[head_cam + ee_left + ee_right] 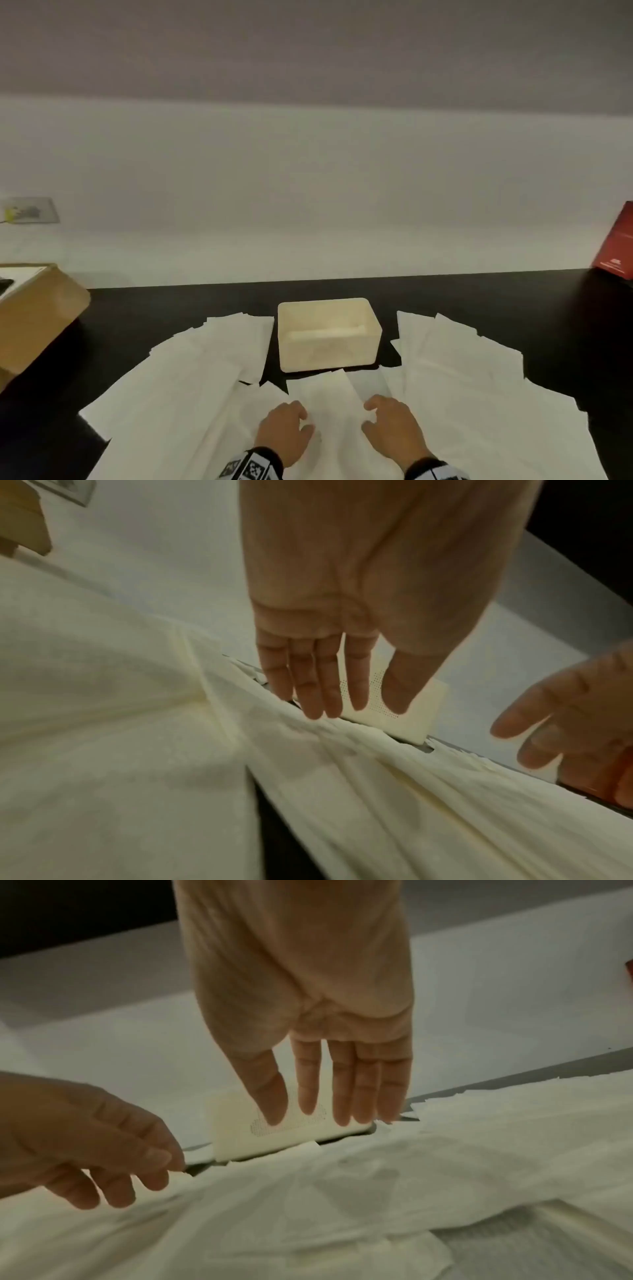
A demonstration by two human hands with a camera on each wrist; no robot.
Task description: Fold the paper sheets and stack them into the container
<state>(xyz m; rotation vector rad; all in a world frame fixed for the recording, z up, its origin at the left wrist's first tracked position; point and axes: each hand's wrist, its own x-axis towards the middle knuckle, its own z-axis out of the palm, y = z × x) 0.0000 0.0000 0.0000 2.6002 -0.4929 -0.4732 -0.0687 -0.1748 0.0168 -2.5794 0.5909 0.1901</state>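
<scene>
A cream rectangular container point(329, 334) stands on the black table, open side up, with a pale strip inside that I cannot make out. White paper sheets fan out flat to its left point(191, 377) and right point(462, 377). One sheet point(329, 397) lies in front of the container, between my hands. My left hand point(287, 428) is at its left edge and my right hand point(390, 421) at its right edge. In the wrist views the left hand's fingers point(315, 685) and the right hand's fingers point(339, 1091) are straight and relaxed just above the paper, holding nothing.
A brown cardboard box point(34, 318) sits at the table's left end. A red box point(616, 243) leans at the far right. The white wall with a socket plate point(30, 210) runs behind the table point(479, 294). Paper covers most of the near side.
</scene>
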